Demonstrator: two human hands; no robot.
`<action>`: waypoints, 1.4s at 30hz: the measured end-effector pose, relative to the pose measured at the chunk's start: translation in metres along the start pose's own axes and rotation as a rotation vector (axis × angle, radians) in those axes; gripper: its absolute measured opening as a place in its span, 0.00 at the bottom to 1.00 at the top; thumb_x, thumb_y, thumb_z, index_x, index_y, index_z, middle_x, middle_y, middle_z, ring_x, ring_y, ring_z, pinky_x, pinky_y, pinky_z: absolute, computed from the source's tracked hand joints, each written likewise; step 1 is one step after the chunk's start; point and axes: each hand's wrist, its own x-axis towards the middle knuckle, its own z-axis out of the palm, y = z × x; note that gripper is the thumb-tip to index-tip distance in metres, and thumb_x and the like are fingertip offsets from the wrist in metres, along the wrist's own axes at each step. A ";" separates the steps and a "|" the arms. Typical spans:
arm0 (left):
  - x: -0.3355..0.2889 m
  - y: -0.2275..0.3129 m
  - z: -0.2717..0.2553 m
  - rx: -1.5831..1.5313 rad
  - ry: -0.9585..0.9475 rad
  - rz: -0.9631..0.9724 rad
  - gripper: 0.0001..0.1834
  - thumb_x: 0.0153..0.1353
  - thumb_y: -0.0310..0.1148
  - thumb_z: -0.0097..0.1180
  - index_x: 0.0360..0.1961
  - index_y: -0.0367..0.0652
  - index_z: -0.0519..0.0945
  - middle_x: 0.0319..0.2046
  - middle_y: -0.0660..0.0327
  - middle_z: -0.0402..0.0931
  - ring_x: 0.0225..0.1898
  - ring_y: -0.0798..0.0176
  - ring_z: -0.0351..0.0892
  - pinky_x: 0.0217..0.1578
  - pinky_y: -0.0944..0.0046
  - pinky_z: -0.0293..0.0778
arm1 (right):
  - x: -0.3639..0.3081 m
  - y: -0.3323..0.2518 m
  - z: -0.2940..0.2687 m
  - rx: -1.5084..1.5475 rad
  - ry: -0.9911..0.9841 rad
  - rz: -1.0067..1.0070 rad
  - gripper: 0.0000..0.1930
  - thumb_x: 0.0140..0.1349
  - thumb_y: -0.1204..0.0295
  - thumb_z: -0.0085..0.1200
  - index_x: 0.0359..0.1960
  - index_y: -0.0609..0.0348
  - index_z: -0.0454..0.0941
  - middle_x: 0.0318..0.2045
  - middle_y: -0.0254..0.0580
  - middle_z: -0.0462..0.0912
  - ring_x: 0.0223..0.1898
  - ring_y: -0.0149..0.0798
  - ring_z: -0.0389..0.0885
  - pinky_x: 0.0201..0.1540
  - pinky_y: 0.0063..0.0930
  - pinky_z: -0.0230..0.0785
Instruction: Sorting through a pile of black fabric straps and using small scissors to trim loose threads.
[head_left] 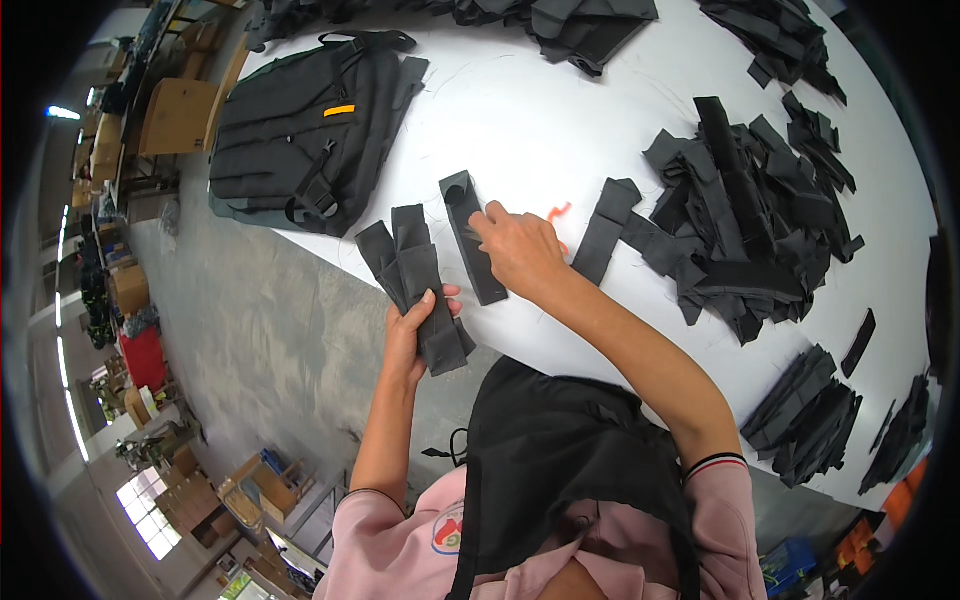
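My left hand [408,335] is closed round a small fanned bunch of black fabric strips [418,275], held off the table's near edge with the thumb on top. My right hand [520,250] has its fingers pinched together over a single black strip [480,265] lying on the white table. A dark round spot [456,192] shows at that strip's far end. A small greyish tip pokes out below the right fingertips; what it belongs to is hidden. Beside this hand is a blurred orange-red piece [560,212]. Another black strip [606,230] lies to its right.
A black backpack [300,130] with a yellow tab lies at the table's left edge. A large heap of black fabric pieces [740,220] sits to the right, with stacked strips [805,410] nearer me. More black pieces [590,30] lie along the far side of the white table [500,110].
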 end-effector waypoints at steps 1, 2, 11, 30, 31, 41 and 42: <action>0.000 0.001 -0.001 -0.026 -0.011 -0.003 0.16 0.60 0.33 0.52 0.44 0.33 0.71 0.38 0.53 0.78 0.35 0.63 0.79 0.35 0.64 0.77 | 0.003 -0.001 0.002 0.002 -0.003 -0.003 0.11 0.48 0.75 0.58 0.34 0.59 0.72 0.29 0.43 0.73 0.24 0.46 0.78 0.25 0.37 0.69; 0.000 0.003 -0.002 -0.051 -0.022 -0.005 0.16 0.60 0.33 0.52 0.45 0.33 0.71 0.39 0.53 0.78 0.35 0.64 0.79 0.35 0.65 0.77 | 0.007 -0.003 0.004 0.010 -0.021 -0.040 0.11 0.47 0.77 0.57 0.34 0.59 0.72 0.29 0.42 0.73 0.24 0.46 0.78 0.24 0.37 0.69; -0.001 0.012 -0.007 -0.055 -0.051 -0.011 0.16 0.59 0.32 0.52 0.45 0.33 0.71 0.39 0.52 0.78 0.35 0.64 0.79 0.35 0.65 0.76 | 0.036 -0.014 0.034 0.039 -0.114 -0.072 0.12 0.45 0.81 0.52 0.33 0.58 0.73 0.29 0.39 0.73 0.23 0.44 0.78 0.23 0.37 0.69; -0.018 0.030 -0.031 0.006 -0.028 0.014 0.13 0.58 0.29 0.52 0.42 0.33 0.72 0.37 0.52 0.77 0.33 0.64 0.77 0.34 0.65 0.75 | 0.032 -0.018 0.040 0.144 -0.177 -0.013 0.09 0.50 0.75 0.55 0.35 0.56 0.73 0.33 0.38 0.74 0.26 0.46 0.77 0.27 0.40 0.68; -0.017 0.032 -0.040 0.282 0.004 0.081 0.13 0.55 0.25 0.51 0.43 0.36 0.73 0.36 0.55 0.77 0.34 0.63 0.77 0.35 0.64 0.73 | 0.022 -0.016 0.035 0.140 -0.182 -0.014 0.09 0.50 0.75 0.55 0.35 0.56 0.73 0.33 0.38 0.74 0.26 0.46 0.77 0.27 0.40 0.68; 0.103 0.030 0.002 1.868 -0.601 1.193 0.08 0.58 0.28 0.45 0.39 0.44 0.73 0.57 0.60 0.63 0.64 0.57 0.55 0.65 0.49 0.48 | -0.111 -0.004 -0.048 0.360 -0.210 0.537 0.15 0.53 0.69 0.57 0.43 0.51 0.72 0.39 0.37 0.75 0.33 0.45 0.78 0.34 0.35 0.69; 0.114 0.026 0.002 1.786 -0.643 1.165 0.08 0.57 0.29 0.46 0.39 0.42 0.72 0.53 0.58 0.67 0.61 0.56 0.60 0.65 0.50 0.49 | -0.113 -0.001 -0.049 0.431 -0.146 0.568 0.15 0.52 0.69 0.57 0.43 0.51 0.72 0.38 0.37 0.75 0.33 0.43 0.78 0.35 0.33 0.69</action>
